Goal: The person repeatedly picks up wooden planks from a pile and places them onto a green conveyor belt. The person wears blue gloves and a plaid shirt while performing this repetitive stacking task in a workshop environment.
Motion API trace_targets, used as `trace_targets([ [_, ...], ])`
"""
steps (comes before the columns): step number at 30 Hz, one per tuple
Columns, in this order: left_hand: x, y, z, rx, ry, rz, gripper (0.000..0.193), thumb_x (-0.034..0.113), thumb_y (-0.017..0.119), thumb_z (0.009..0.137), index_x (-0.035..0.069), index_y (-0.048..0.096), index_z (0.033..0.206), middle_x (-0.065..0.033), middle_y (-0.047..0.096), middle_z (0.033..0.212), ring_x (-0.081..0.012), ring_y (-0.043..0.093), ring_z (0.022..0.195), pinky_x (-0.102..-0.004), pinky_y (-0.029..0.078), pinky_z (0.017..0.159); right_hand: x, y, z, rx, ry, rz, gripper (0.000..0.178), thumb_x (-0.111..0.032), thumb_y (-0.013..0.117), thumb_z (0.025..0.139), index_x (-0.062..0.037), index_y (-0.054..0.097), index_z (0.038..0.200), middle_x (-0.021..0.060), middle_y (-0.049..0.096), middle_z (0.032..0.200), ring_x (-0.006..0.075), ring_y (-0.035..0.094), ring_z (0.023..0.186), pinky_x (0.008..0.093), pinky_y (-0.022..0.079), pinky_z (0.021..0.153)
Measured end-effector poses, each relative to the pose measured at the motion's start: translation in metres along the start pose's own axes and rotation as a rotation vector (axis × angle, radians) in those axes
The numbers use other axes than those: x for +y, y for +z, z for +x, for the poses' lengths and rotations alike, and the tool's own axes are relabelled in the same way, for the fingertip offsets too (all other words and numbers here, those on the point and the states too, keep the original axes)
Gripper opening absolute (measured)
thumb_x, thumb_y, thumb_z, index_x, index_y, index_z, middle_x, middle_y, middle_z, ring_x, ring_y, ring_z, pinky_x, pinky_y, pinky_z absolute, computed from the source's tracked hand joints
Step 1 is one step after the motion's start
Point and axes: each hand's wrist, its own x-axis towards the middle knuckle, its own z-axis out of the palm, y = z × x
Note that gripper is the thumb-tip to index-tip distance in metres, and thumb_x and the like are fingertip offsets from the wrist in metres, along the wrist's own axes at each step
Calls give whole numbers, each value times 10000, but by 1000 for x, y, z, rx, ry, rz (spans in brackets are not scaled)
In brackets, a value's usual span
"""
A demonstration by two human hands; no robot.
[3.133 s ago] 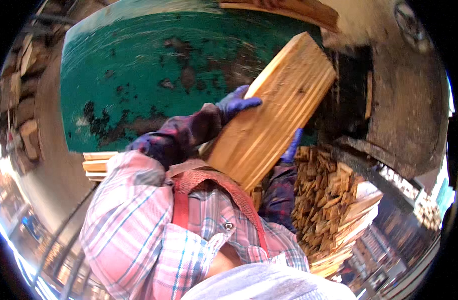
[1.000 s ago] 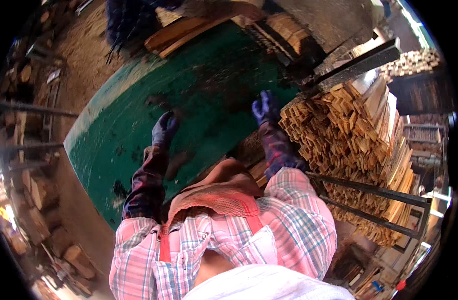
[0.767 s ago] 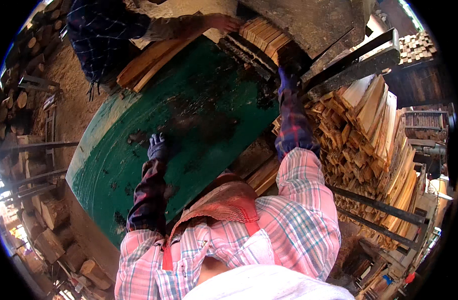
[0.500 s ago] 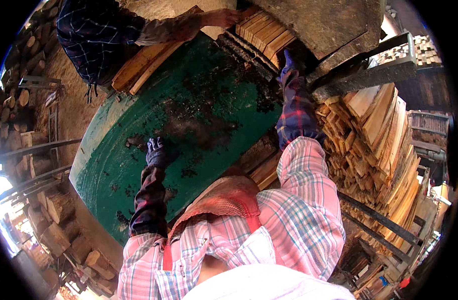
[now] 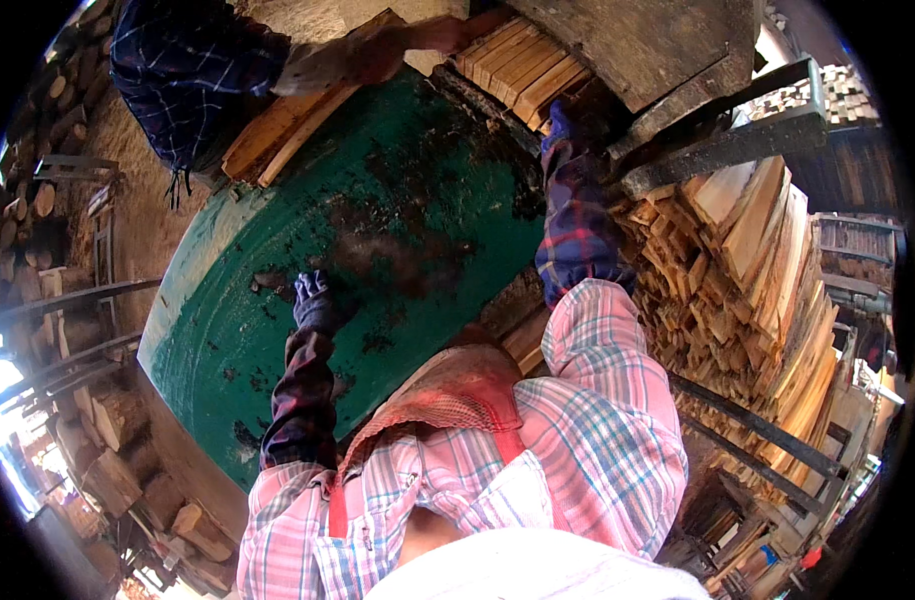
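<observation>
My left hand (image 5: 320,303), in a dark bluish glove, rests on the dirt-smeared green surface (image 5: 213,330) with its fingers apart. Farther off on the right, my right hand (image 5: 561,128), gloved in blue, is stretched out against the near end of a row of wooden slats (image 5: 521,68). Its fingers look extended along the slats, though part of the hand is in shadow. The slats stand packed side by side in a dark metal channel (image 5: 488,108). Another person's hand (image 5: 440,36) reaches to the far end of that row.
Long wooden boards (image 5: 303,125) lie by the other person's plaid sleeve (image 5: 198,70). A big stack of split wood (image 5: 723,270) rises at right beside a metal frame arm (image 5: 728,160). Cut logs (image 5: 118,415) are piled at left; metal bars (image 5: 758,425) cross at lower right.
My right hand and the row of slats have shifted a little to the left, together with the other person's hand. My left hand has stayed nearly in place on the green surface.
</observation>
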Motion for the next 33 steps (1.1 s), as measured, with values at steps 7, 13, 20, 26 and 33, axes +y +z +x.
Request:
trace_targets([
  [7,14,-45,21,-64,208,-396,716,517,606,744,24,471,1246,-220,443,1303,-325,444,1199,-385,365,983,61,26,-85,-142,1,-67,334,-397,616,820,-101,540,684,20,531,634,121,472,530,283,391,497],
  [13,118,-54,20,-15,665,-798,638,496,654,733,-6,554,1114,-137,624,991,-266,599,928,-353,457,783,161,60,-279,-362,194,-98,226,-300,607,829,-92,525,791,39,536,743,143,492,626,301,409,560],
  [20,103,-11,-60,-367,579,-995,534,343,709,733,27,555,1135,-63,612,1027,-150,564,955,-283,433,811,240,79,-429,-979,180,35,253,-189,596,836,-76,499,1042,71,536,990,184,518,854,328,441,717],
  [26,-10,-15,-103,-460,500,-1339,366,170,457,923,73,465,1275,-65,495,1271,-140,448,1160,-251,344,975,228,10,-404,-1143,-753,-226,386,-104,586,846,-70,487,1216,90,536,1161,189,543,1005,330,470,824],
  [33,-83,-117,-54,361,413,-908,534,246,618,836,36,433,1290,-115,473,1297,-194,443,1184,-310,351,993,150,-26,-361,-303,407,192,436,-295,613,852,-117,474,1225,53,600,1023,167,584,873,312,490,747],
])
